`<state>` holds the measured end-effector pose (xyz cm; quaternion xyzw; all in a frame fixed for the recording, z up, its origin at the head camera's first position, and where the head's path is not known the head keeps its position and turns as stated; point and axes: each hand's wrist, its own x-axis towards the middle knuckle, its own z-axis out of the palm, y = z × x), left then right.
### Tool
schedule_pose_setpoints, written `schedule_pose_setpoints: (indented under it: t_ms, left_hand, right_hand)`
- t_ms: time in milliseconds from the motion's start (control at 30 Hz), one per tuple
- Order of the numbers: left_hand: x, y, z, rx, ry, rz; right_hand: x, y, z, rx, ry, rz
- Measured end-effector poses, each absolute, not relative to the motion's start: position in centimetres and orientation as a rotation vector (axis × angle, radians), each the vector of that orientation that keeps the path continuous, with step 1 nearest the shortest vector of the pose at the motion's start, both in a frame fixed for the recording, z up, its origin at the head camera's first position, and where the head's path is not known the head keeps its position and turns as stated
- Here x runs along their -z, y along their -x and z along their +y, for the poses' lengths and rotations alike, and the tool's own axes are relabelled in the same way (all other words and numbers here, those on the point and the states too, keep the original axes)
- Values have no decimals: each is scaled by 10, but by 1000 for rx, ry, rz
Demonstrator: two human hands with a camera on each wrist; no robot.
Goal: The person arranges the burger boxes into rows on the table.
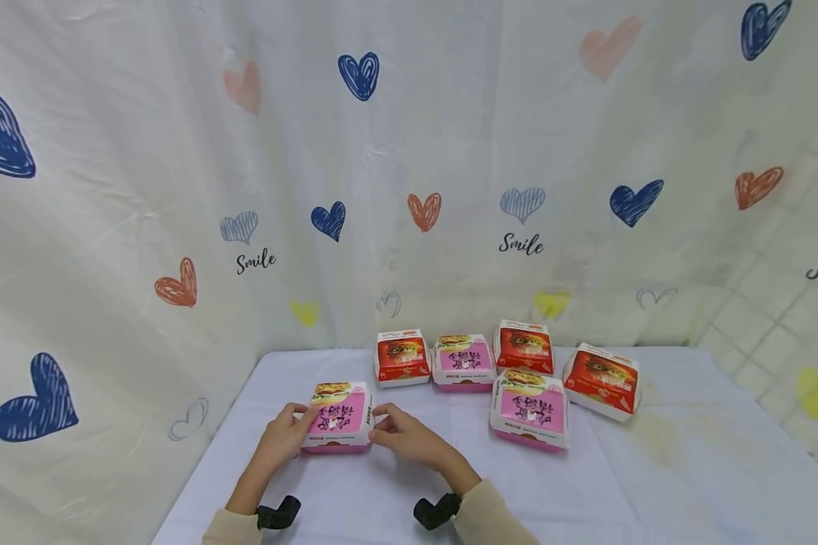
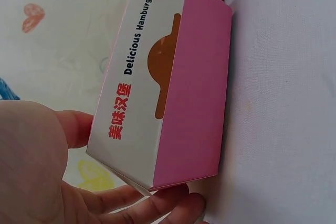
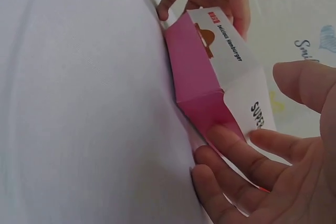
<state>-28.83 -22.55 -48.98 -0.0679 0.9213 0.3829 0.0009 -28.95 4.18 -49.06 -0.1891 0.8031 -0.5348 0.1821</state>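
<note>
A pink and white hamburger box (image 1: pixel 339 415) sits at the left of the table between both hands. My left hand (image 1: pixel 281 437) holds its left side, thumb on the lid edge and fingers along the side wall. In the left wrist view, the front of the hamburger box (image 2: pixel 197 82) shows a brown tab and "Delicious Hamburger" print. From the right, my right hand (image 1: pixel 412 439) touches the opposite side. The right wrist view shows its fingers (image 3: pixel 247 163) fairly straight against the box wall, with the thumb apart from the box.
Red hamburger boxes stand at the back (image 1: pixel 402 359), back middle (image 1: pixel 523 348) and right (image 1: pixel 603 381). Two more pink boxes (image 1: pixel 463 362) (image 1: pixel 530 409) stand among them. A white cloth covers the table (image 1: pixel 409 507); a heart-print curtain (image 1: pixel 450 136) hangs behind.
</note>
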Motion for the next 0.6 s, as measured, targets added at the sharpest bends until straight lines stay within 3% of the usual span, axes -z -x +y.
schedule_pose_setpoints:
  t_ms: [400, 600]
  left_hand:
    - [498, 290, -219, -1181, 155, 2966]
    - [498, 290, -216, -1180, 114, 2975]
  right_hand:
    - [490, 298, 60, 1485, 591, 2287]
    - [492, 301, 63, 1488, 480, 2375]
